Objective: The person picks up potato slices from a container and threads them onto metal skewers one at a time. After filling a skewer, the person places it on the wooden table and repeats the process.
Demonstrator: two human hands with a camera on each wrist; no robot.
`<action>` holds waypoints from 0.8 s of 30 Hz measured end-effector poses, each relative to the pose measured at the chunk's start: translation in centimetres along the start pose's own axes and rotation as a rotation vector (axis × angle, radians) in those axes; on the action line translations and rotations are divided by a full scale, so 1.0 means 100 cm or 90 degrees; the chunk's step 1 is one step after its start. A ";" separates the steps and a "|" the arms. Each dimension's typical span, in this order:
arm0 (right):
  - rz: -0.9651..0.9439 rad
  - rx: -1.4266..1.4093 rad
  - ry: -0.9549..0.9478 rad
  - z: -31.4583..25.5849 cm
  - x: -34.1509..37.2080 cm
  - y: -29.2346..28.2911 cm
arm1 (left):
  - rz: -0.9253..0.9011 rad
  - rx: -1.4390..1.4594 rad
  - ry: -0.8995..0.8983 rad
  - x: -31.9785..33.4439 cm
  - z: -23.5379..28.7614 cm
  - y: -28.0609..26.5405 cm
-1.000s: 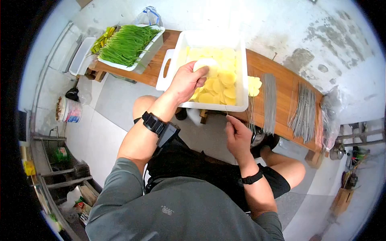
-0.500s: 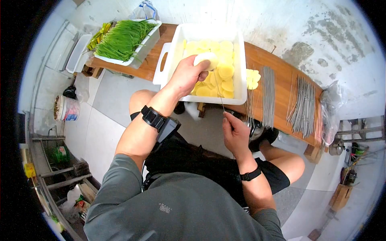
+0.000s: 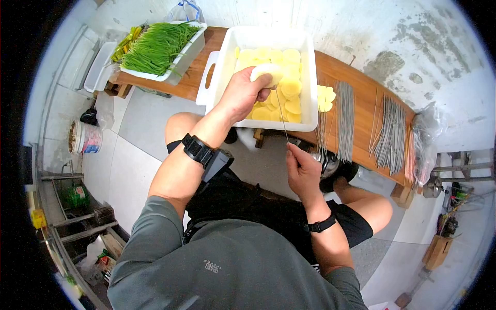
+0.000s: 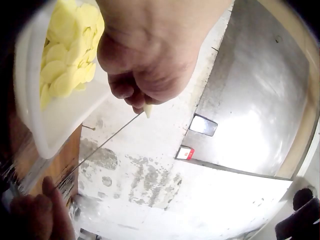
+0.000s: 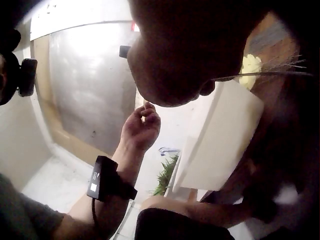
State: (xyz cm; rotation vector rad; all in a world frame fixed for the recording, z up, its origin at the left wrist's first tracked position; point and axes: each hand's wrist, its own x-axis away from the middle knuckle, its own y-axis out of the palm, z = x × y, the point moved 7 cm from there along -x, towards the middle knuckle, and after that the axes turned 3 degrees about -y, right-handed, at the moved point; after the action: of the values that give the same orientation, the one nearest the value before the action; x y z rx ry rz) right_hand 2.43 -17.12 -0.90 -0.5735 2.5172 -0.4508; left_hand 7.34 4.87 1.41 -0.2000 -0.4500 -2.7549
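Observation:
Above the white tub (image 3: 221,77), the left hand (image 3: 239,96) pinches a pale round slice (image 3: 266,74) between thumb and fingers. The right hand (image 3: 304,170), lower and in front of the tub, pinches one end of a thin metal skewer (image 3: 282,116), whose other end reaches the held slice. From the left wrist view, the skewer (image 4: 107,139) runs up to the left hand (image 4: 150,60), where only a bit of the slice (image 4: 148,110) shows. Yellow slices (image 3: 262,113) lie piled in the tub. Whether the tip has pierced the slice cannot be told.
Left of the tub, a white bin (image 3: 187,56) holds long green stalks (image 3: 157,50). To its right on the wooden bench (image 3: 364,108) lie skewered yellow slices (image 3: 325,98), a row of grey skewers (image 3: 345,124) and a looser pile (image 3: 391,137).
The right hand has moved slightly up and left, and the skewer now slants up to the slice in the left hand. The left hand stays over the tub with its slice.

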 end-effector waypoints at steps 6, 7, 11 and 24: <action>0.027 -0.012 0.074 0.006 0.003 0.005 | -0.013 -0.046 -0.022 0.004 -0.014 0.004; 0.028 -0.012 0.075 0.006 0.002 0.006 | -0.004 -0.071 -0.007 0.006 -0.012 0.005; 0.060 -0.029 0.088 0.007 0.004 0.005 | 0.065 -0.099 0.066 0.004 -0.013 0.003; 0.062 -0.058 0.156 0.006 0.005 0.008 | 0.081 -0.158 0.051 0.001 -0.013 -0.004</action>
State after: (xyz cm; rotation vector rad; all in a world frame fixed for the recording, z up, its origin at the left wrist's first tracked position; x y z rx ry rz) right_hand 2.14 -16.80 -1.90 -0.4492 2.7983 -0.3915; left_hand 6.99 4.70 0.07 -0.1711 -0.0713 -2.6750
